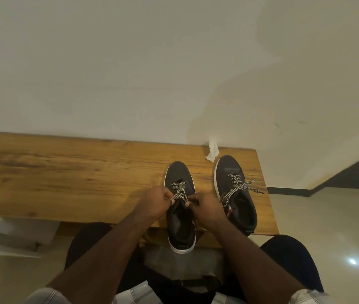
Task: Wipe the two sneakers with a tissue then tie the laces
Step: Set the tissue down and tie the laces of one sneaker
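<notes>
Both hands meet over the left sneaker [180,207], each pinching a strand of its black-and-white laces [179,192]. Left hand [155,202] has its fingers curled tight round the lace at the tongue, thumb pressed on top; right hand [205,208] mirrors it just beside, fingertips closed on the other strand. The two forearms reach forward from the lower edge of the view and converge at the shoe, wrists roughly level, bare below short checked sleeves [42,296].

That sneaker, dark with a white sole, lies on the wooden bench [64,176], toe pointing at the wall and heel hanging over the near edge. The right sneaker [235,194] stands beside it, apart, near the bench's right end; its laces [239,187] trail loosely across the upper and out toward the bench's right edge. A crumpled white tissue [212,151] rests on the bench by the wall, just past the right sneaker's toe.

Behind the bench rises a plain pale wall [130,62]. To the right lies a glossy light floor [327,227] with a bright reflection, edged by a dark skirting.
</notes>
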